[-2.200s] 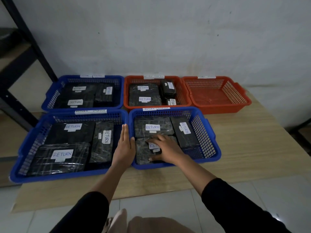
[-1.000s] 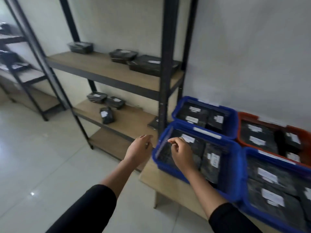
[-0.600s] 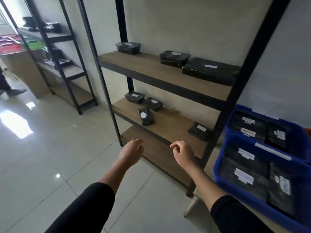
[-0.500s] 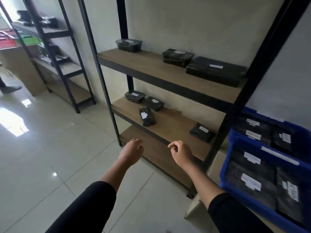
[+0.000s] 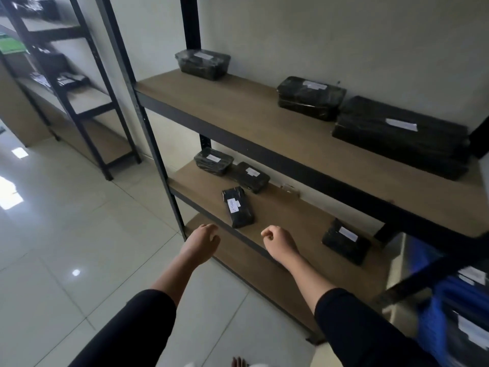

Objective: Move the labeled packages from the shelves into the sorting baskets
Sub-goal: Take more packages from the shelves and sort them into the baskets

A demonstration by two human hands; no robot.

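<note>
Black wrapped packages with white labels lie on a dark metal rack with wooden shelves. The top shelf (image 5: 238, 102) carries three: a small package (image 5: 202, 64), a middle package (image 5: 311, 98) and a long package (image 5: 399, 136). On the middle shelf (image 5: 291, 215) lie several more, among them a labeled package (image 5: 237, 206) near the front edge and another package (image 5: 345, 243) to the right. My left hand (image 5: 202, 241) and my right hand (image 5: 279, 243) hover in front of that shelf, fingers loosely curled, holding nothing. A blue basket (image 5: 447, 313) with packages shows blurred at the right edge.
The rack's front post (image 5: 148, 128) stands just left of my left hand. A second rack (image 5: 79, 102) with more dark items stands farther left. Glossy tiled floor (image 5: 66, 234) spreads to the left. The bottom shelf (image 5: 264, 274) lies below my forearms.
The view has swung from the baskets to the rack and come closer to it. Both hands left the basket and now hang in front of the middle shelf, holding nothing.
</note>
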